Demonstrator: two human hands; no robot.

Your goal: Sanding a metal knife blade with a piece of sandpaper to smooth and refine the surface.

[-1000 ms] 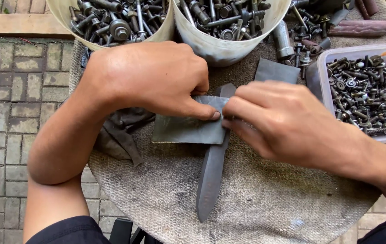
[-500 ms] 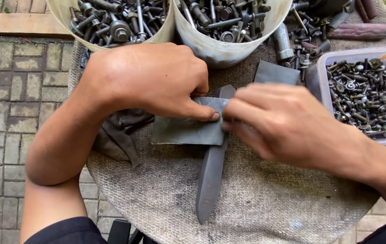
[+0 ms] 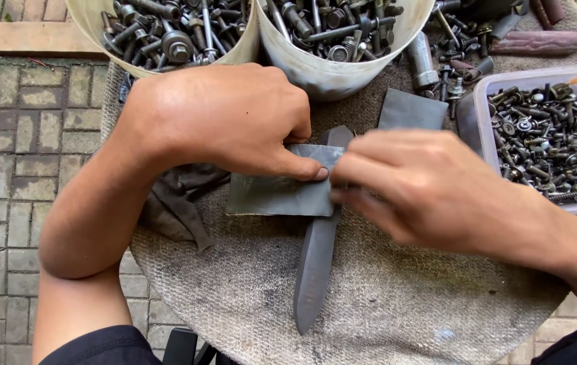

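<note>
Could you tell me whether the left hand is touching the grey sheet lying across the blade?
Touching: the head view shows the left hand with its thumb tip pressed flat on the grey sheet.

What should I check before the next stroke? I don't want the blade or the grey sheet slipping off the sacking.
1. Left hand pins the grey abrasive sheet: ok, thumb pressed on its top edge.
2. Right hand grips at the sheet's right edge: ok, though blurred.
3. Dark metal blade lies flat on the burlap-covered table: ok, its point is well inside the edge.
4. Sheet wraps fully around the blade: cannot tell, fingers hide it.
5. Space at the blade's top end: not ok, the white bucket of bolts stands close.
6. Clear tub of screws away from the right forearm: ok.
</note>
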